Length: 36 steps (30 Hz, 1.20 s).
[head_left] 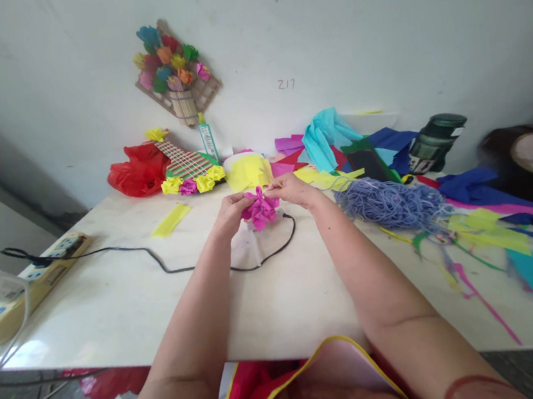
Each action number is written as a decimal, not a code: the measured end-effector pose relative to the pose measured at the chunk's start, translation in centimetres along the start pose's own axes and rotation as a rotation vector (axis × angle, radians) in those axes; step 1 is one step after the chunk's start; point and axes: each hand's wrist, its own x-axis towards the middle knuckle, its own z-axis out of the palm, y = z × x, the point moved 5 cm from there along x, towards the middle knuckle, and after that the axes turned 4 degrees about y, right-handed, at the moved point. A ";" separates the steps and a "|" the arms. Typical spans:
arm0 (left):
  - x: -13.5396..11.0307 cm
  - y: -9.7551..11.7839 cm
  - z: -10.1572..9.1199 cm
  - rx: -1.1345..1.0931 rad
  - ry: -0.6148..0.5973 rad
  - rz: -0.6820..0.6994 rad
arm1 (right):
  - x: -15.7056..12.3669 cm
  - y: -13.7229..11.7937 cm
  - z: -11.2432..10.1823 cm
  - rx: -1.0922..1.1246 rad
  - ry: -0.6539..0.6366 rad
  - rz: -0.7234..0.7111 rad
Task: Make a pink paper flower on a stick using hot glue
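A magenta paper flower (262, 210) is held up between my two hands over the middle of the table. My left hand (232, 214) pinches its petals from the left. From the right, my right hand (291, 190) has its fingertips closed at the flower's upper edge; the exact spot they grip is too small to make out. Below the flower, a pale, partly hidden tool (256, 249) with a black cord (173, 271) lies on the table. A yellow paper strip (170, 220) is left of my hands.
A power strip (29, 287) lies at the left edge. Behind stand a stick guitar (189, 163) with paper flowers and a red plastic bag (139, 171). Tangled blue-grey string (388, 204), coloured paper scraps (488, 230) and a dark green jar (437, 143) crowd the right.
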 end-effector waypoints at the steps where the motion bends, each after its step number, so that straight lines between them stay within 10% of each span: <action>1: 0.0 -0.1 0.0 0.002 -0.002 0.005 | 0.0 0.0 0.0 0.002 0.004 0.004; 36: -0.9 1.5 0.5 0.168 -0.003 0.087 | 0.1 -0.2 -0.2 0.065 0.067 0.038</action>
